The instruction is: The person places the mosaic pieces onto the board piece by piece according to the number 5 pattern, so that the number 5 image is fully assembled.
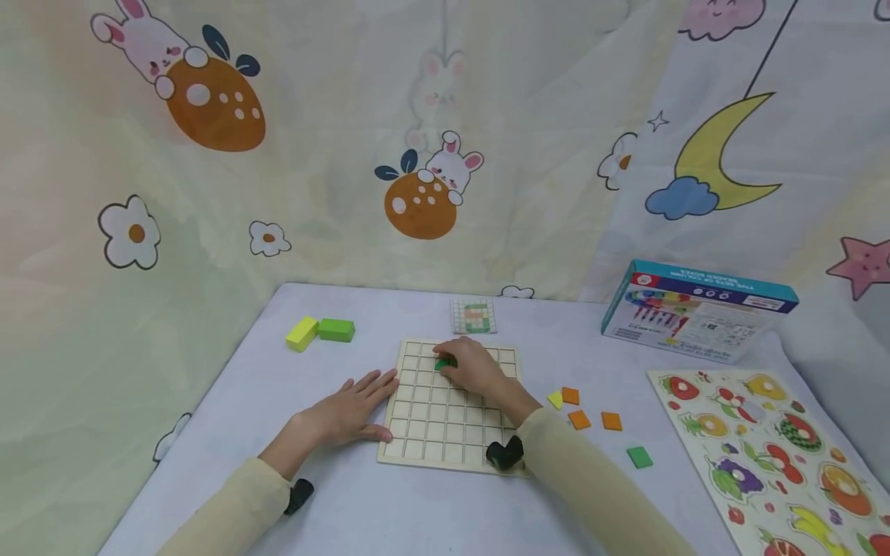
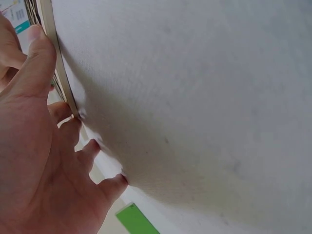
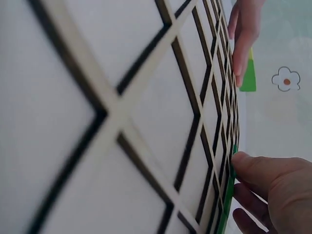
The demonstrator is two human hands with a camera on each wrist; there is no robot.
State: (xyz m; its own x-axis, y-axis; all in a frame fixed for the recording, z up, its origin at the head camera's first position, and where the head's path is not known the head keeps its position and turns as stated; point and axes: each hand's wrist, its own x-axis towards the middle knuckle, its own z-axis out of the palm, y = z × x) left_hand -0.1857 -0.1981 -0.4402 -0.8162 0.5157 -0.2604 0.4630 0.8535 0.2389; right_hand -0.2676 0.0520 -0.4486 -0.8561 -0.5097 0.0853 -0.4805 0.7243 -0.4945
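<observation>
Three orange tiles (image 1: 579, 419) right of one board (image 1: 427, 421)
Right hand (image 1: 478, 371) pinches a green tile (image 1: 441, 364) on it; left hand (image 1: 346, 413), fingers apart, touches its left edge.

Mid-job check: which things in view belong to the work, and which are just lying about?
Likely the job:
grid board
green piece at the right hand
pattern card
three orange tiles
yellow triangle
loose green tile

Probably lying about:
fruit sheet
printed box
yellow block, green block (unsure)

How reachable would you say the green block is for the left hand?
Likely yes: the left hand touches the board but holds nothing, and nothing visible stands between it and the green block.
</observation>
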